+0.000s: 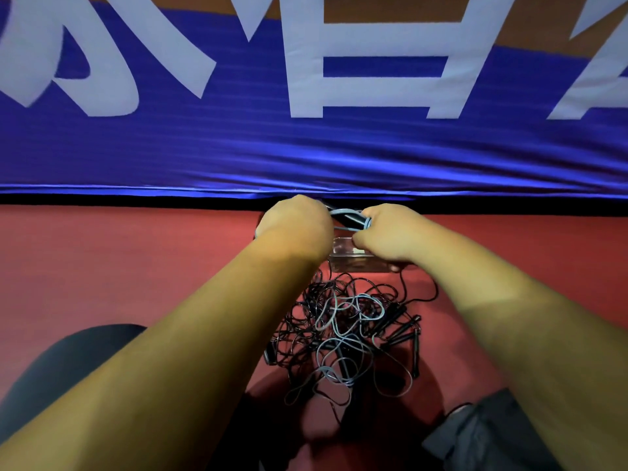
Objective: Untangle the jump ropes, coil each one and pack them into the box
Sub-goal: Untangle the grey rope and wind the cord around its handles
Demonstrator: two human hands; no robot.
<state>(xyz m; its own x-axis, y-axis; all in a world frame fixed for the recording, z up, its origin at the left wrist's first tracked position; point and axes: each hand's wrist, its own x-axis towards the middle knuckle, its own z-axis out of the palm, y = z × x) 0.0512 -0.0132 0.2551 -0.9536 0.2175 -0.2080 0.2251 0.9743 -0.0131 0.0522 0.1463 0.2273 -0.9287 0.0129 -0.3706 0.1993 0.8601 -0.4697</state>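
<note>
Fingers [368, 223] curled: left hand [295, 222] and right hand [387, 232] gripping one coiled blue rope [346, 212] above one clear box [353, 261]. One tangled heap [339, 328] on floor [136, 266]; count unclear.

- Both bare forearms reach forward, wrists close together.
- Left hand [295, 226]: back up, fingers curled under, gripping one end of the rope coil [346, 216].
- Right hand [385, 232]: fingers curled round the other end.

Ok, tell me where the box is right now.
In the head view the clear box sits on the red floor at centre, just beyond the tangled ropes, partly under the right hand that holds a light-blue rope.
</note>
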